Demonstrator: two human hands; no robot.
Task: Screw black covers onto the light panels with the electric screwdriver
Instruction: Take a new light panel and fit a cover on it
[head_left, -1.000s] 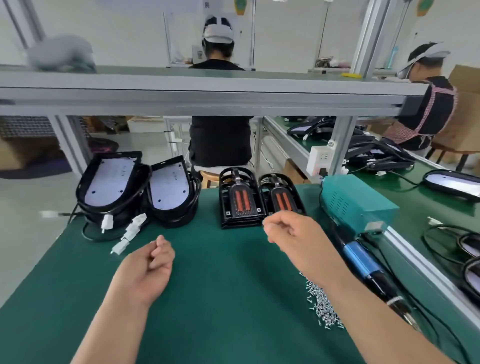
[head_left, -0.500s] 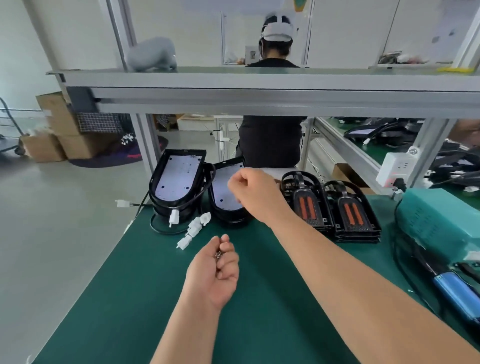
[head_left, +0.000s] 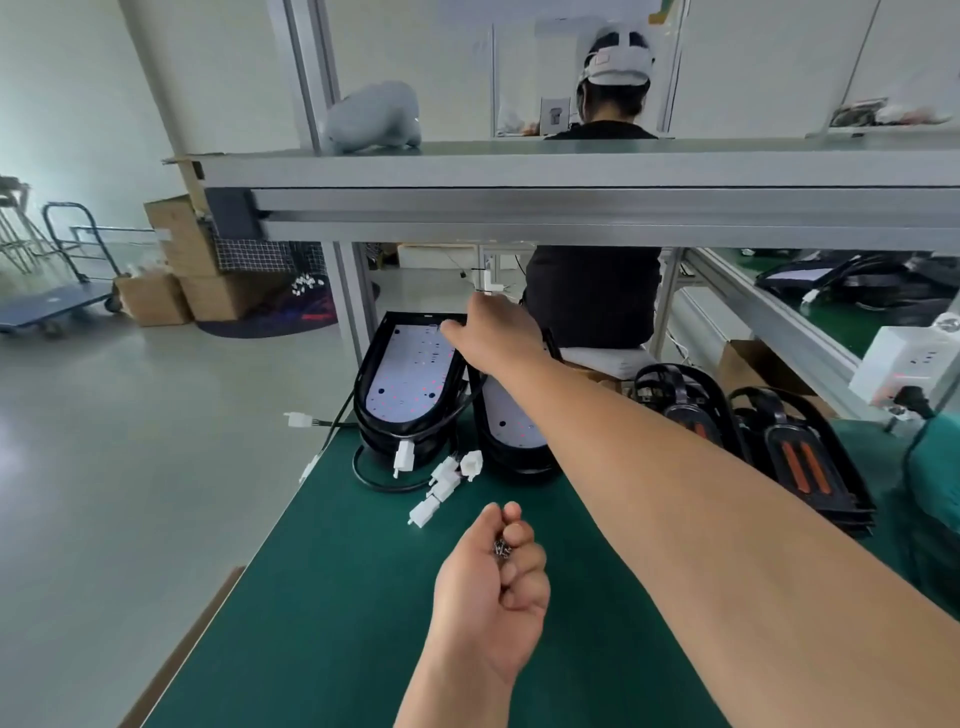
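The table (head_left: 337, 597) is wearing a plain dark green mat. The light panel (head_left: 410, 379) is showing a white face speckled with red and dark dots inside a black rim, and the second panel (head_left: 511, 415) is showing much the same. The covers (head_left: 802, 467) are showing black with orange-red stripes. The plugs (head_left: 441, 480) are showing white, their cables (head_left: 374, 480) black. The screws (head_left: 501, 546) are glinting silver. Behind, a cloth (head_left: 260, 257) is showing a white grid on black, boxes (head_left: 176, 228) are showing brown, and a person (head_left: 592, 296) is wearing black with a white cap (head_left: 618, 62).
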